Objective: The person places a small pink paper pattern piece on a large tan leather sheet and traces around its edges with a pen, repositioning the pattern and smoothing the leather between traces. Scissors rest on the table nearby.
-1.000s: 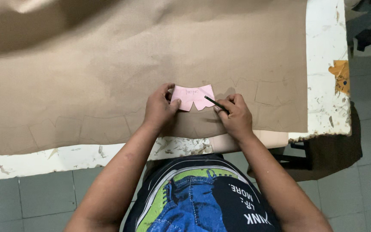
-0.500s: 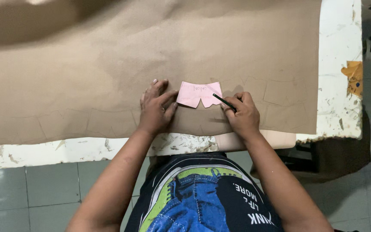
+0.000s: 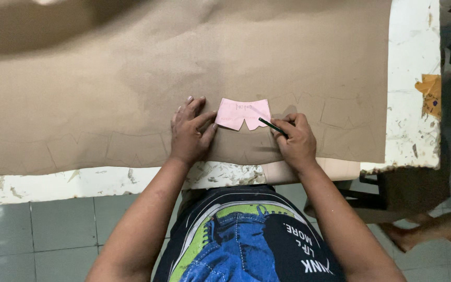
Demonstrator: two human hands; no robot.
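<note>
White worktable [image 3: 413, 78] with chipped, flaking paint spanning upper frame. Grey-green tiled floor [image 3: 43, 235] showing along bottom left, catching soft glare at far left. Dark stool frame [image 3: 361, 196] standing lower right, under table edge.

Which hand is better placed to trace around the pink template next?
Probably the right hand: it already holds the pencil with its tip at the pink template's lower edge. The left hand lies flat on the brown sheet, fingertips touching the template's left edge.

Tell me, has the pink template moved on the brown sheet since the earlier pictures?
Cannot tell: the head camera itself shifted, and the pink template keeps about the same distance from the right edge of the brown sheet.
</note>
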